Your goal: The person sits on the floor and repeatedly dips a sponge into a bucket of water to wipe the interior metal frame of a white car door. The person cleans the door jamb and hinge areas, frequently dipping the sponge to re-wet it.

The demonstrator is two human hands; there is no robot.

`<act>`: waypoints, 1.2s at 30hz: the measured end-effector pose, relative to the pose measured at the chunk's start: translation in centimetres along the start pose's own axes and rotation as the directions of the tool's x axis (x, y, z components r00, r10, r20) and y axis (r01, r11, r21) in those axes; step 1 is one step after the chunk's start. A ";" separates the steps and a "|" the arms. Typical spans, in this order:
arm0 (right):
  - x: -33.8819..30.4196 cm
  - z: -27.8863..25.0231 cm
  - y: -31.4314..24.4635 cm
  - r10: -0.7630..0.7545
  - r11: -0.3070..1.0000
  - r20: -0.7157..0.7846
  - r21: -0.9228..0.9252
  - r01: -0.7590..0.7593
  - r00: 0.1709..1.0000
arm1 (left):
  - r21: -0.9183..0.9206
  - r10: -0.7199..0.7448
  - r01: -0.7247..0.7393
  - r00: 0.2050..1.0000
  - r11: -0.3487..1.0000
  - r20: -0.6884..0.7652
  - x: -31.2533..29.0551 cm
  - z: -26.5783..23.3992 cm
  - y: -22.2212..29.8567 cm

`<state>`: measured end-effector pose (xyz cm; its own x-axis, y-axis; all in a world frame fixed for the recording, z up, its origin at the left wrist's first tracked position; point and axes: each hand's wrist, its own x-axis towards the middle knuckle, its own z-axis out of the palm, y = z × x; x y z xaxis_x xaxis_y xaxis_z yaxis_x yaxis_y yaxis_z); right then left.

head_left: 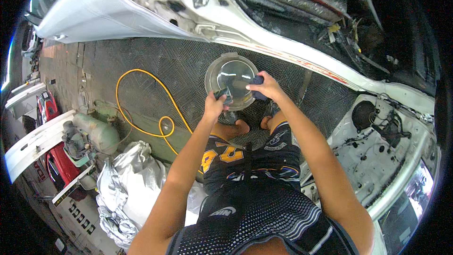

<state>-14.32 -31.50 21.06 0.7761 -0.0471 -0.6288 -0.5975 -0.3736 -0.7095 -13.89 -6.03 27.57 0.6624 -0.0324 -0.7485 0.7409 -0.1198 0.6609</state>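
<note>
A round, clear plastic basin (211, 72) with water in it rests on the dark floor, just beyond my feet. Over its near-left edge, my left hand (216, 106) is closed on a thin, dark, flat piece (227, 95) with a greenish sheen; its exact kind is unclear. At the basin's right rim, my right hand (269, 86) grips a soft, dark blue lump (258, 95), either a sponge or a wadded cloth. Both held things are apart from each other. The fingertips of my left hand are partly hidden behind the flat piece.
A white car body sill (283, 49) with an open door (132, 16) spans the far side. Another door with a bare inner panel (373, 156) stands at right. A yellow hose (163, 85) loops at left, near a green compressor tank (96, 132) and silver sheeting (137, 174).
</note>
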 end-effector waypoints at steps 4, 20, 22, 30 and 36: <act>6.1 5.8 3.7 -0.094 0.967 0.109 -0.227 0.117 0.990 | 0.317 0.097 -0.083 0.995 0.945 -0.028 12.4 0.9 -8.0; 23.6 22.8 12.5 0.308 0.448 0.531 -0.813 0.372 0.790 | 0.955 0.139 0.003 0.989 0.298 -0.046 41.0 -2.3 -30.8; 22.1 19.4 9.9 0.303 0.338 0.530 -0.837 0.431 0.792 | 0.965 0.268 -0.052 0.963 0.258 -0.020 37.2 0.2 -24.3; 18.6 11.3 11.7 -0.311 0.239 0.618 -0.684 0.689 0.722 | 0.818 0.944 -0.523 0.073 -0.239 0.323 5.1 1.6 16.2; 19.7 12.2 11.9 -0.233 0.184 0.769 -0.566 0.804 0.595 | 0.694 0.695 0.196 -0.078 -0.693 0.715 3.7 0.8 32.9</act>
<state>-8.58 -25.57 -3.67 0.4458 0.7719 -0.4534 0.6282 -0.6305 -0.4558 12.84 -10.86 46.45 0.3834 -0.7901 0.4782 -0.4606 -0.6124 -0.6425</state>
